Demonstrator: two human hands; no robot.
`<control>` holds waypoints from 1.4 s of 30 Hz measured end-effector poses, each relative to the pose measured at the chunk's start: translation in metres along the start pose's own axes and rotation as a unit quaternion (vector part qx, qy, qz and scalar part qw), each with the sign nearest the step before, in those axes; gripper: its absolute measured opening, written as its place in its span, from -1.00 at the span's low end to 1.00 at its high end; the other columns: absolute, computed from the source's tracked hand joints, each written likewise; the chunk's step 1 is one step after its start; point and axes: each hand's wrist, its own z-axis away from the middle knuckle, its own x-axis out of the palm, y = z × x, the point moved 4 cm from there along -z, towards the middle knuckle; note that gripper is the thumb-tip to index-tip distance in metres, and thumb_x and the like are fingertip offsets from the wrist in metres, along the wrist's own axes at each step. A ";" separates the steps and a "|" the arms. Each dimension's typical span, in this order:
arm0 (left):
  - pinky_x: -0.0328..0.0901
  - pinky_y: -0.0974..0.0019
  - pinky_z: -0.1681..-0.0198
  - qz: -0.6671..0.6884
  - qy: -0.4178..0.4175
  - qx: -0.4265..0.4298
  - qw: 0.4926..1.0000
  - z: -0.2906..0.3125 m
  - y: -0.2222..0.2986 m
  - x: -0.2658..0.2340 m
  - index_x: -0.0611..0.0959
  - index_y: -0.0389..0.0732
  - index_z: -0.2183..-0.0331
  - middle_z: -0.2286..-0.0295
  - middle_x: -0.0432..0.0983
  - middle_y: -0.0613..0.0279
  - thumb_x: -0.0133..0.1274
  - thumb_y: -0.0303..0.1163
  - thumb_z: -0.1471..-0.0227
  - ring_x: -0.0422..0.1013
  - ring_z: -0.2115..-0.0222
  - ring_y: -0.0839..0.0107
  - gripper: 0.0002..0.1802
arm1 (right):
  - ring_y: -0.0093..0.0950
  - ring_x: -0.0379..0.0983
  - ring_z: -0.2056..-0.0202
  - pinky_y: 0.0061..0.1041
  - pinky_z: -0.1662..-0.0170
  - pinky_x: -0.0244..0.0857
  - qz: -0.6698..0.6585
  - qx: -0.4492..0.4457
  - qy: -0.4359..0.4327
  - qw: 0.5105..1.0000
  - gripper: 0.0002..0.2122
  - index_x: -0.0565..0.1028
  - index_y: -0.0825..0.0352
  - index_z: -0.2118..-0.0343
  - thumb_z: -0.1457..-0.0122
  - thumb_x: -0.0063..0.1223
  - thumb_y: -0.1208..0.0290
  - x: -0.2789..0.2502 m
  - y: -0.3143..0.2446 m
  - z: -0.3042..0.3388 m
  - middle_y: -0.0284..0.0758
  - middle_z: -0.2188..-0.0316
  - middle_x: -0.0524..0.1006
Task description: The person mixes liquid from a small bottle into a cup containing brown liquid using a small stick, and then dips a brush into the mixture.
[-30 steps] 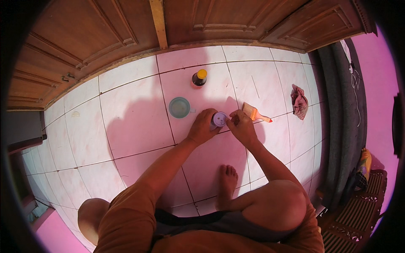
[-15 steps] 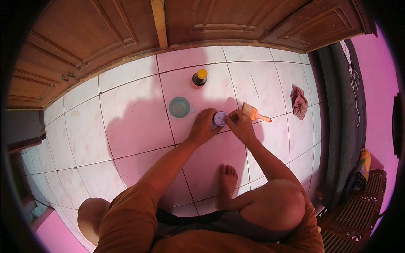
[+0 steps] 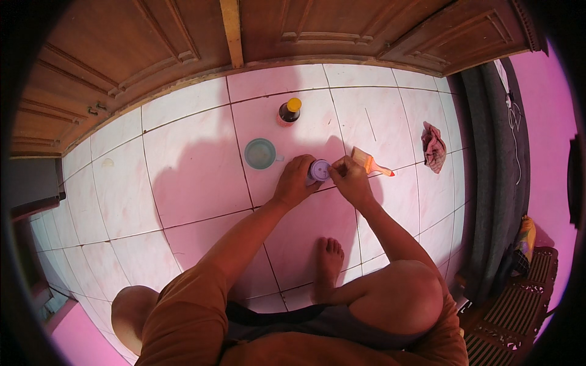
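Observation:
A small lilac container with a round top (image 3: pixel 320 170) is held just above or on the floor tiles, with my left hand (image 3: pixel 296 180) closed around its left side. At its right rim is my right hand (image 3: pixel 350 179), thumb and fingers pinched together; whatever lies between them is too small to make out. Beyond my left hand sits a pale blue-green cup (image 3: pixel 260 154) with its handle to the right. Farther off stands a dark bottle with a yellow cap (image 3: pixel 293 111). A flat paintbrush (image 3: pixel 372 163) lies right beside my right hand.
A crumpled reddish cloth (image 3: pixel 433 148) lies on the tiles to the right. Wooden panelled doors (image 3: pixel 317 30) close off the far side. A dark cushioned piece (image 3: pixel 491 183) and a slatted wooden bench (image 3: pixel 519 305) line the right. My bare foot (image 3: pixel 329 259) rests nearby.
My right fingers have drawn slightly away from the middle of the container's top and curled in more. My left hand keeps its hold on the container.

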 end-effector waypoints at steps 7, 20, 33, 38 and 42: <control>0.30 0.00 -0.09 0.004 -0.013 -0.018 1.000 0.002 -0.002 0.001 0.42 -0.24 -0.02 0.04 0.43 -0.04 0.45 -0.35 0.19 0.37 -0.02 -0.06 -0.25 | -0.54 0.57 0.42 -0.51 0.30 0.46 -0.054 -0.004 -0.008 0.998 -0.88 0.52 0.41 0.35 -0.23 0.24 0.52 -0.015 -0.006 -0.001 -0.28 0.48 0.62; 0.28 0.02 -0.16 0.038 -0.026 -0.004 0.999 0.008 -0.004 -0.007 0.37 -0.30 -0.11 -0.01 0.38 -0.13 0.47 -0.31 0.16 0.36 -0.05 -0.11 -0.14 | -0.61 0.50 0.44 -0.59 0.32 0.41 -0.012 -0.099 -0.005 0.995 -0.91 0.52 0.35 0.31 -0.22 0.25 0.56 -0.031 -0.020 0.011 -0.37 0.41 0.56; 0.44 0.21 0.03 0.202 -0.039 -0.253 0.946 0.052 0.028 -0.024 0.52 -0.39 0.04 0.14 0.57 0.01 0.14 -0.26 -0.25 0.52 0.09 0.22 -0.59 | -0.35 0.60 0.44 -0.41 0.42 0.49 0.223 -0.318 0.104 0.916 -0.92 0.56 0.28 0.40 -0.13 0.28 0.51 -0.032 -0.035 0.040 -0.37 0.38 0.60; 0.44 0.32 0.16 0.462 -0.026 -0.373 0.804 0.049 0.050 -0.013 0.62 -0.31 0.07 0.18 0.63 0.14 0.01 -0.14 -0.38 0.54 0.16 0.39 -0.60 | -0.40 0.60 0.44 -0.44 0.42 0.49 0.279 -0.335 0.103 0.894 -0.92 0.57 0.26 0.38 -0.10 0.28 0.48 -0.031 -0.026 0.045 -0.40 0.31 0.60; 0.45 0.28 0.17 0.539 0.001 -0.414 0.733 0.040 0.062 -0.008 0.63 -0.27 0.07 0.18 0.63 0.14 0.04 -0.16 -0.37 0.54 0.16 0.37 -0.65 | -0.43 0.60 0.42 -0.44 0.40 0.50 0.293 -0.350 0.091 0.885 -0.88 0.59 0.22 0.30 -0.07 0.25 0.49 -0.030 -0.021 0.050 -0.42 0.25 0.59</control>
